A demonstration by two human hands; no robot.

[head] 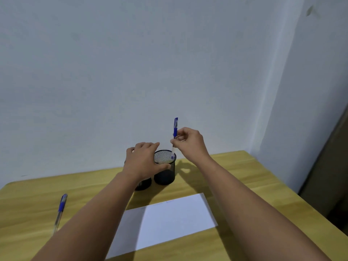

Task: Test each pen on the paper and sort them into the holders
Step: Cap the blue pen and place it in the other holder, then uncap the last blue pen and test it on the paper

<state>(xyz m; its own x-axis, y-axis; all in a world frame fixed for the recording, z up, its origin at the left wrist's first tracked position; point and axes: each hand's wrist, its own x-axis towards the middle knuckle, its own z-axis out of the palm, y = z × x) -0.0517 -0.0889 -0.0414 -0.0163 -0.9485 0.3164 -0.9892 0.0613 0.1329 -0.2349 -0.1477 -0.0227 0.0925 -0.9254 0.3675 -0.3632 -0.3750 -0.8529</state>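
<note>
A yellow wooden table [235,178] fills the lower frame. At centre, a light, stiff blue-capped pen [174,137] is pinched mid-barrel by the right hand [190,141] over the mesh holder [165,167], which is gripped by the left hand [145,159].

A wooden table [244,181] with a light yellowish grain fills the lower part of the view, its far edge set against a plain pale wall [131,63]. To the right, a second wall [316,91] of the same pale colour meets the first in a corner, and it carries a small dark mark [309,11] near the top. At the far right edge, beside the table, a dark brownish upright surface [333,176] shows, too dim to tell what it is.
</note>
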